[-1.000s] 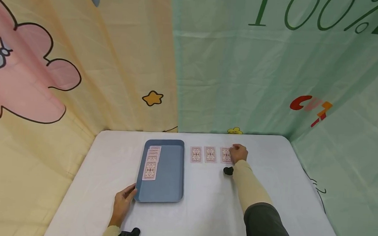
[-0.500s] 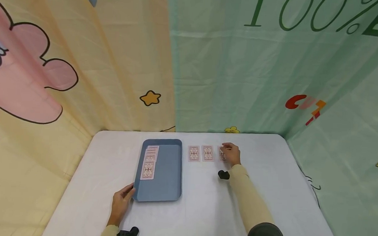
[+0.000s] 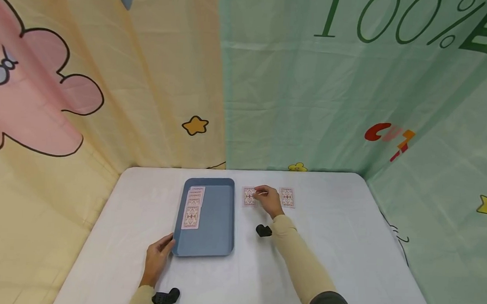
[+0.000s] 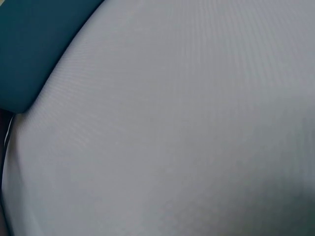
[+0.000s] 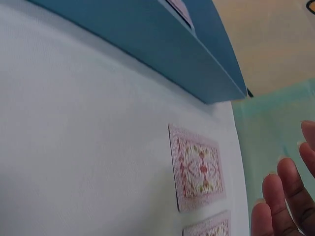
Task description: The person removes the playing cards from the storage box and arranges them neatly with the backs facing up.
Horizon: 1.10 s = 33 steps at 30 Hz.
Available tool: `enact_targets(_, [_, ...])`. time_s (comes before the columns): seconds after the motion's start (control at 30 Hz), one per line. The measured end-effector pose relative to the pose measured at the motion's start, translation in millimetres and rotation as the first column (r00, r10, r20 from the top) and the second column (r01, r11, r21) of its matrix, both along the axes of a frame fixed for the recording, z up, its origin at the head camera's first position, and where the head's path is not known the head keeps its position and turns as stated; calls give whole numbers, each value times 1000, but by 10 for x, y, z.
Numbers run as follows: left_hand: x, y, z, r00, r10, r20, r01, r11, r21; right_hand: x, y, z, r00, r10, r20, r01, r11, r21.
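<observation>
My left hand point(image 3: 156, 260) touches the lower left rim of a blue-grey tray point(image 3: 216, 224) with extended fingers and thumb. Overlapping playing cards point(image 3: 191, 217) lie backs up in a column on the tray's left side. My right hand point(image 3: 269, 201) is over the row of cards right of the tray, pinching what looks like a playing card point(image 3: 262, 193), seen only as a thin pale edge. Under it the row's middle card is hidden from above. The row's left card point(image 3: 249, 196) and right card point(image 3: 287, 197) lie backs up. The right wrist view shows several fingertips point(image 5: 273, 189), but not the pinched card.
A white cloth-covered table point(image 3: 220, 288) carries everything. Patterned curtains point(image 3: 304, 104) stand behind it and to both sides. Black wrist devices sit at the left wrist point(image 3: 165, 297) and right wrist point(image 3: 263, 230).
My right hand has moved left from the right end of the row to above the middle card, uncovering the right card. The left hand stays at the tray's rim.
</observation>
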<state>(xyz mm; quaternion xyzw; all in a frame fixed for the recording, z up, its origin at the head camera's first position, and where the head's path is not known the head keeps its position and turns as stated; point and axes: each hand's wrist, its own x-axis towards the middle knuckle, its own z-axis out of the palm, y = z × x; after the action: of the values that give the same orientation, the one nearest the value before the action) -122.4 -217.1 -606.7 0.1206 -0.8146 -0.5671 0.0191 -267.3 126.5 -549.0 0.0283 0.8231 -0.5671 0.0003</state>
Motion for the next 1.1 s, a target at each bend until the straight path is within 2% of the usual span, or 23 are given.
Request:
enact_targets(0.1, [8, -2, 8, 1000, 1, -2, -1, 1000, 5, 27, -172, 17, 999, 47, -25, -47, 999, -3])
enact_targets(0.33, [16, 8, -5, 995, 23, -93, -26, 999, -31, 82, -513, 82, 990, 135, -37, -137, 989, -53])
enact_targets(0.5, [13, 6, 15, 999, 21, -37, -22, 1000, -12, 119, -715, 100, 979, 195, -66, -198, 979, -56])
enact_targets(0.7, [0, 6, 59, 1000, 13, 26, -13, 1000, 5, 148, -951, 92, 973, 217, -81, -221, 974, -46])
enact_targets(1.1, [-7, 7, -2, 1000, 27, 8, -27, 1000, 7, 168, -1248, -5, 964, 243, -110, -246, 969, -17])
